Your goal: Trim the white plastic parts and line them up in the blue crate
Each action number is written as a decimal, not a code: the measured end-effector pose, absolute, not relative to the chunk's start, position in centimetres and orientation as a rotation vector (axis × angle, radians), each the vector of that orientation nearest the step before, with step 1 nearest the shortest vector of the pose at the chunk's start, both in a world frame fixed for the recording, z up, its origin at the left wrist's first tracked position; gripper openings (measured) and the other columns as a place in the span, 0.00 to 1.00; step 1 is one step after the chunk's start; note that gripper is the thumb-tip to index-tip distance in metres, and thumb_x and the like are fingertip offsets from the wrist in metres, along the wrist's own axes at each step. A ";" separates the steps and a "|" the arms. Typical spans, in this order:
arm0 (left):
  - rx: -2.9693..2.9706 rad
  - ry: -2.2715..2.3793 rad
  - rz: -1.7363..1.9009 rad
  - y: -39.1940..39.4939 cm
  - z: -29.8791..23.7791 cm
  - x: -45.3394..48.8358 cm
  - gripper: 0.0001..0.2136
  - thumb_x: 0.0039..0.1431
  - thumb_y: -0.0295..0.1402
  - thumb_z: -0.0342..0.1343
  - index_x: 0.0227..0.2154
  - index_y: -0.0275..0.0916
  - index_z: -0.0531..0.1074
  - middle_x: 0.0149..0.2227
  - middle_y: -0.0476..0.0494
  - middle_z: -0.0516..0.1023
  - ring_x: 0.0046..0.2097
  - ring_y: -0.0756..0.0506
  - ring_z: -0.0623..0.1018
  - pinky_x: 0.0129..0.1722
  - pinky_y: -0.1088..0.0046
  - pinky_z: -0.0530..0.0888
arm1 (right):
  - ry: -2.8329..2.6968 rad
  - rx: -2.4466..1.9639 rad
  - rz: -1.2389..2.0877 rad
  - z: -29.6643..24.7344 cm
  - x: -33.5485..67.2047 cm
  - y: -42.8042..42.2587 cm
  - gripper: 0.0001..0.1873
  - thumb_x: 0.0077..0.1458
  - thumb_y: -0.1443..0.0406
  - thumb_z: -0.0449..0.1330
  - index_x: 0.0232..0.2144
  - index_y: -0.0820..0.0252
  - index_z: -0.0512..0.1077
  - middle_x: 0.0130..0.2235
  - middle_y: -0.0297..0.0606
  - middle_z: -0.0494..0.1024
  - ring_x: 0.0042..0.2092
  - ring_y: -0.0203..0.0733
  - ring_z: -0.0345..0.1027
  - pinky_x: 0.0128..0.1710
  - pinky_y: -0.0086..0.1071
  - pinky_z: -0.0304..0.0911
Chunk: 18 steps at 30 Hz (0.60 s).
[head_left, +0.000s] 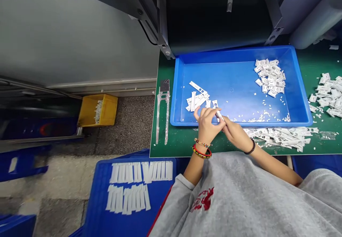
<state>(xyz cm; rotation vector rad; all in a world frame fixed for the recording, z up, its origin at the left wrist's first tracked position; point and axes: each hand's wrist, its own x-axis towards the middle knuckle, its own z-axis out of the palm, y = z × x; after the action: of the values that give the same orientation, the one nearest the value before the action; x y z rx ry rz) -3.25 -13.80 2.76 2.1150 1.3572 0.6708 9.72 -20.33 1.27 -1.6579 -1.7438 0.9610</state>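
Pinching a white plastic strip [215, 108] above the near rim of the blue tray [235, 50], the left hand [206, 125] and right hand [235, 132] have their fingers clamped on it. The strip should handle light, stiff and likely brittle; grip its long edges.

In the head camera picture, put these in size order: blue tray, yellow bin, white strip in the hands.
Largest to smallest: blue plastic tray, yellow plastic bin, white plastic strip. The bin sits farther away, so that's unsure.
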 end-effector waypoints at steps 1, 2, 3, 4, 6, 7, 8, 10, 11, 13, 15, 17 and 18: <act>2.136 1.342 0.659 -14.3 2.5 -3.3 0.13 0.55 0.28 0.57 0.42 0.47 0.76 0.38 0.51 0.82 0.46 0.43 0.77 0.68 0.54 0.53 | -1.725 -1.621 1.007 1.0 9.9 -21.0 0.17 0.67 0.62 0.41 0.54 0.56 0.61 0.35 0.41 0.76 0.34 0.49 0.73 0.36 0.38 0.66; 2.158 1.326 0.644 -14.8 2.2 -3.4 0.13 0.56 0.27 0.55 0.41 0.48 0.77 0.37 0.51 0.82 0.45 0.43 0.77 0.68 0.53 0.52 | -1.706 -1.593 1.048 0.9 10.1 -21.6 0.17 0.68 0.62 0.40 0.53 0.55 0.62 0.33 0.38 0.75 0.32 0.47 0.72 0.36 0.38 0.67; 2.180 1.306 0.624 -15.1 2.1 -3.5 0.13 0.58 0.26 0.53 0.39 0.49 0.78 0.36 0.52 0.82 0.44 0.44 0.77 0.68 0.52 0.52 | -1.690 -1.576 1.081 0.7 10.4 -22.2 0.16 0.69 0.61 0.40 0.52 0.54 0.63 0.31 0.37 0.74 0.31 0.46 0.71 0.35 0.38 0.67; 2.201 1.281 0.594 -15.2 2.0 -3.7 0.14 0.59 0.25 0.51 0.38 0.50 0.79 0.35 0.53 0.82 0.44 0.44 0.77 0.67 0.52 0.52 | -1.683 -1.573 1.097 0.6 10.8 -22.9 0.16 0.70 0.60 0.40 0.51 0.54 0.64 0.30 0.36 0.73 0.30 0.46 0.70 0.35 0.38 0.67; 2.252 1.227 0.500 -14.3 2.1 -4.4 0.15 0.63 0.26 0.48 0.38 0.51 0.79 0.37 0.52 0.82 0.45 0.44 0.77 0.67 0.51 0.52 | -1.706 -1.597 1.054 0.5 11.8 -24.1 0.16 0.70 0.60 0.41 0.50 0.53 0.66 0.32 0.37 0.73 0.32 0.46 0.71 0.36 0.39 0.68; 2.284 1.206 0.430 -13.3 2.2 -4.8 0.15 0.64 0.27 0.48 0.40 0.50 0.79 0.40 0.50 0.82 0.46 0.43 0.76 0.66 0.51 0.54 | -1.737 -1.616 0.995 0.4 12.3 -24.7 0.16 0.70 0.60 0.42 0.49 0.53 0.67 0.34 0.39 0.74 0.34 0.47 0.71 0.38 0.40 0.69; 2.320 1.203 0.349 -11.9 2.3 -5.2 0.15 0.65 0.29 0.48 0.44 0.48 0.78 0.44 0.48 0.81 0.49 0.42 0.76 0.65 0.51 0.56 | -1.786 -1.635 0.921 0.2 12.8 -25.2 0.16 0.69 0.60 0.43 0.49 0.53 0.68 0.37 0.42 0.74 0.38 0.48 0.72 0.40 0.41 0.69; 2.399 1.252 0.152 -8.0 2.4 -5.8 0.16 0.66 0.34 0.49 0.52 0.42 0.75 0.54 0.39 0.76 0.55 0.37 0.72 0.61 0.53 0.63 | -1.921 -1.662 0.766 -0.3 13.7 -26.2 0.16 0.69 0.61 0.45 0.49 0.53 0.70 0.41 0.45 0.75 0.42 0.51 0.71 0.42 0.44 0.69; 2.423 1.289 0.056 -5.7 2.3 -5.9 0.17 0.65 0.35 0.50 0.54 0.39 0.73 0.57 0.35 0.73 0.58 0.34 0.70 0.59 0.52 0.65 | -1.994 -1.668 0.707 -0.7 14.1 -26.6 0.16 0.69 0.62 0.46 0.50 0.54 0.70 0.42 0.46 0.75 0.43 0.52 0.71 0.43 0.45 0.69; 2.445 1.332 -0.087 -1.2 1.8 -5.6 0.19 0.66 0.33 0.47 0.55 0.37 0.72 0.59 0.34 0.71 0.60 0.33 0.66 0.59 0.53 0.65 | -2.124 -1.679 0.624 -1.5 14.5 -27.2 0.16 0.68 0.64 0.47 0.51 0.55 0.71 0.40 0.46 0.77 0.42 0.52 0.71 0.42 0.45 0.68; 2.430 1.395 -0.135 2.6 1.0 -4.7 0.21 0.65 0.27 0.43 0.58 0.37 0.69 0.61 0.33 0.68 0.62 0.34 0.64 0.60 0.53 0.64 | -2.215 -1.692 0.552 -2.3 14.6 -27.5 0.16 0.68 0.65 0.47 0.50 0.58 0.72 0.39 0.45 0.78 0.40 0.51 0.71 0.40 0.45 0.67; 2.408 1.433 -0.151 5.2 0.0 -3.7 0.22 0.63 0.25 0.44 0.59 0.36 0.69 0.62 0.30 0.66 0.63 0.33 0.62 0.60 0.51 0.64 | -2.264 -1.696 0.476 -2.8 14.7 -27.7 0.15 0.68 0.66 0.48 0.48 0.60 0.73 0.39 0.45 0.79 0.40 0.51 0.72 0.38 0.44 0.67; 2.398 1.444 -0.153 6.0 -0.6 -3.4 0.22 0.62 0.25 0.46 0.58 0.35 0.69 0.61 0.29 0.66 0.63 0.32 0.62 0.60 0.50 0.64 | -2.263 -1.696 0.443 -2.8 14.7 -27.8 0.15 0.68 0.67 0.48 0.48 0.61 0.73 0.40 0.45 0.79 0.42 0.51 0.72 0.39 0.44 0.67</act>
<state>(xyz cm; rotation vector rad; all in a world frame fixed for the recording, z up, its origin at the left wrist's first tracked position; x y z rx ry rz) -3.37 6.01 -0.58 2.3979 1.4440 -0.1530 14.68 -27.83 -2.82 -1.6955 -2.2628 0.4432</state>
